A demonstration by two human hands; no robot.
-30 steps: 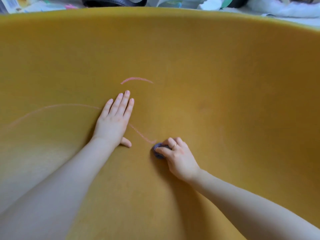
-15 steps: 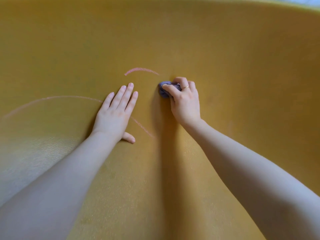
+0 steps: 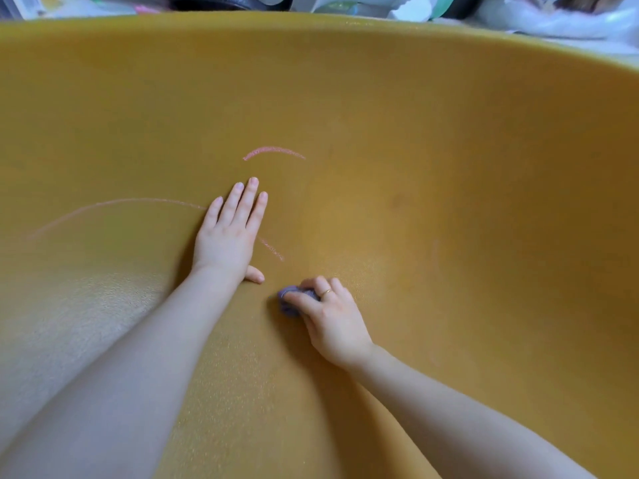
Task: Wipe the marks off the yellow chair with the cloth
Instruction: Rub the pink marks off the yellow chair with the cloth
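close view down into the curved seat of a yellow chair (image 3: 449,167), filling nearly the whole frame. left hand (image 3: 230,236) laid flat on the seat, fingers straight and together, thumb tucked out at the side, holding nothing. right hand (image 3: 332,319) lower and just to the right, fingers curled round a small bunched purple cloth (image 3: 292,299) pressed against the seat; a ring (image 3: 325,292) on one finger. three pink marks: a short arc (image 3: 273,152) above the left fingertips, a long faint curve (image 3: 114,207) running off to the left, a short streak (image 3: 273,249) between the two hands. blurred clutter (image 3: 518,12) beyond the chair's rim.
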